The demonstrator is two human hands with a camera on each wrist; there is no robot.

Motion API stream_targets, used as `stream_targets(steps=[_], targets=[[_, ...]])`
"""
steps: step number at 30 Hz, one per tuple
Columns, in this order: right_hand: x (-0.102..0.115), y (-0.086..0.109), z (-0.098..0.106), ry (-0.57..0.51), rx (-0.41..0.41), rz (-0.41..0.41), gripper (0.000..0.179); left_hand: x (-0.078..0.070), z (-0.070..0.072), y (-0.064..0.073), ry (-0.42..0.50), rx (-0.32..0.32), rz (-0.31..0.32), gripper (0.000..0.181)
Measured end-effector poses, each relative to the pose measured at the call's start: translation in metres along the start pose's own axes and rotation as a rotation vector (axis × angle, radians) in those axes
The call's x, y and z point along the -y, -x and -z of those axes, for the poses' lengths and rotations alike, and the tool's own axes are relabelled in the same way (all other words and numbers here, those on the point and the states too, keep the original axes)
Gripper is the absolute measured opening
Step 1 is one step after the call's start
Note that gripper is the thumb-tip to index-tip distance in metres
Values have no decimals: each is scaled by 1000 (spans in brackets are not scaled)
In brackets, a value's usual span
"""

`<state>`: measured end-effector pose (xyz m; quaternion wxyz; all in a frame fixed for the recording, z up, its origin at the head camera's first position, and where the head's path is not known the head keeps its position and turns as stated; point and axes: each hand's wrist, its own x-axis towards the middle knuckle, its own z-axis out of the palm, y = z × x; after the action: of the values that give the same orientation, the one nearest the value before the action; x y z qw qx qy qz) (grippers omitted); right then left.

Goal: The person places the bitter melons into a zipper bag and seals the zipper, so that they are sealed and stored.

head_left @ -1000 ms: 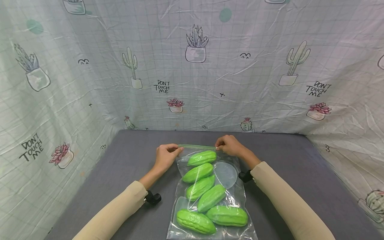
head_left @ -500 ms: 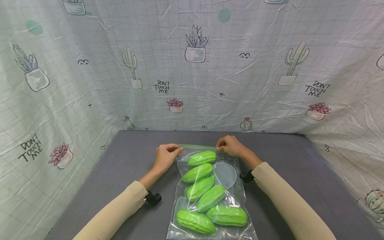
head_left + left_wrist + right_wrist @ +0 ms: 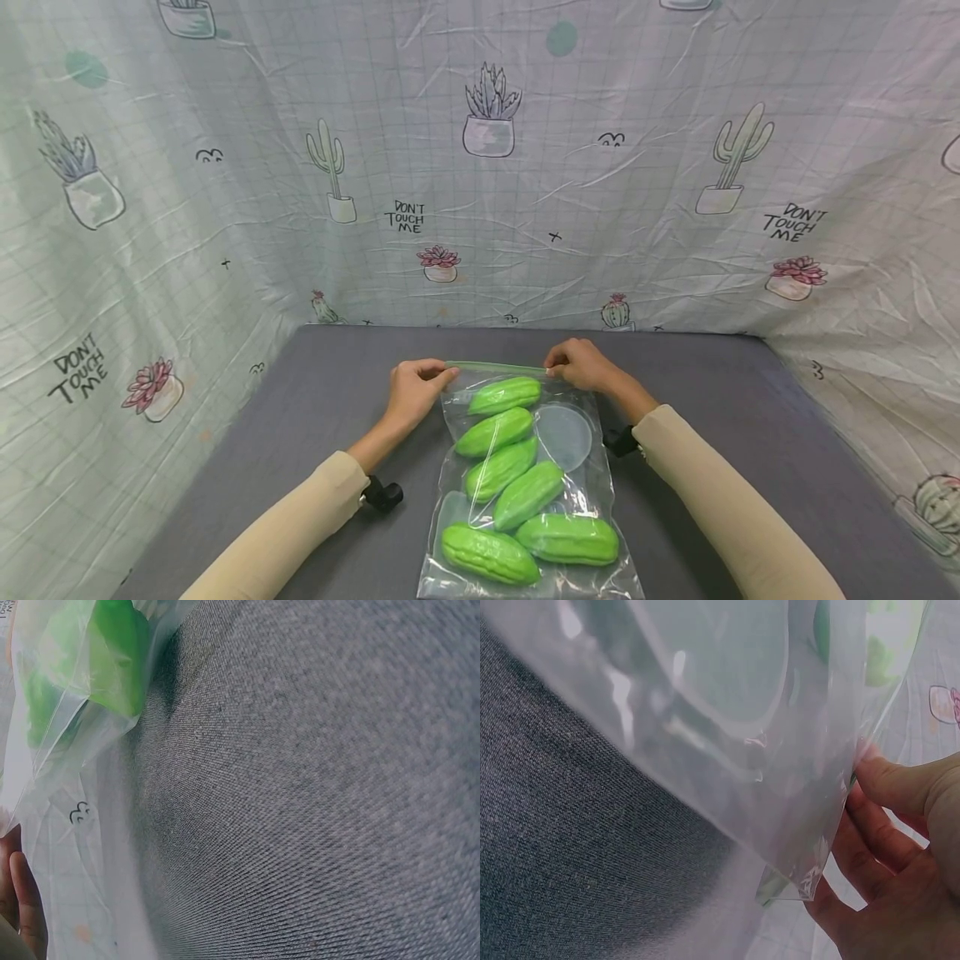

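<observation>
A clear zip bag (image 3: 592,492) lies on the grey table, holding several green ridged gourds (image 3: 528,496) that look like bitter melons. A green zip strip (image 3: 495,367) runs along its far edge. My left hand (image 3: 414,390) pinches the left end of that strip between thumb and fingers; in the left wrist view only its fingers (image 3: 30,900) show. Farther right along the strip, my right hand (image 3: 583,367) pinches it, short of the bag's right corner. The right wrist view has the right thumb (image 3: 892,784) and fingertips meeting on the film, with the bag's corner (image 3: 802,877) beyond.
A pale round patch (image 3: 564,437) shows on the bag's right side. Dark grey cloth covers the table (image 3: 337,517). A light sheet (image 3: 570,192) printed with cacti hangs around the back and sides.
My right hand has slid slightly to the right along the zip strip. My left hand, the bag and the gourds have stayed in place.
</observation>
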<state>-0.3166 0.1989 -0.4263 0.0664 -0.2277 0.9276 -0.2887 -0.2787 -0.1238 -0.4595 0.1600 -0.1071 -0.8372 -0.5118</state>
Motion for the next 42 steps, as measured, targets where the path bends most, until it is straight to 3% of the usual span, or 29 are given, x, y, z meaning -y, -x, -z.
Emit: stream_targets(steps=[22, 42], targets=[[-4, 2, 3, -6, -3, 9, 15, 2, 0, -1, -9, -6, -5, 14], [-16, 5, 3, 6, -7, 0, 15, 3, 1, -1, 43, -7, -4, 12]])
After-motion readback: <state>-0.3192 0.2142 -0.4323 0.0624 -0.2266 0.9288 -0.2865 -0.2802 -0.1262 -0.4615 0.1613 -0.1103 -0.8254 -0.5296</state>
